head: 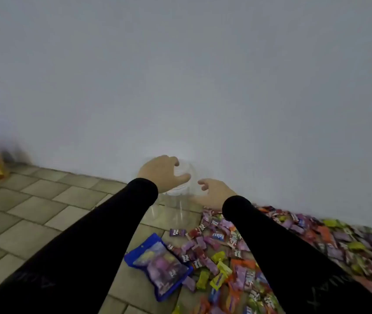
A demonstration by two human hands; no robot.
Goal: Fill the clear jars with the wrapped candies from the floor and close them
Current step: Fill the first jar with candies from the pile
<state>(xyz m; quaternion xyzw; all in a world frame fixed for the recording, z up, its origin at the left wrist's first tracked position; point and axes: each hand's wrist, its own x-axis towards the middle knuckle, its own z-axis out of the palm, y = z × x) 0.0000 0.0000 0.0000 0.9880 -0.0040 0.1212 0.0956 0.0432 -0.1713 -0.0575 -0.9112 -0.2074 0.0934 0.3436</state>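
Upright against the wall, clear jar [176, 200] gripped at its lid by left hand [161, 172], right hand [214, 192] loosely spread just beside it, wrapped candies [271, 250] heaped rightward on the floor.

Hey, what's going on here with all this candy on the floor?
A person in black sleeves is reaching for a clear jar standing on the tiled floor by the wall. The left hand grips its top, while the right hand hovers beside it, fingers loosely curled. The jar looks empty. Wrapped candies lie heaped to the right, next to a blue candy bag.
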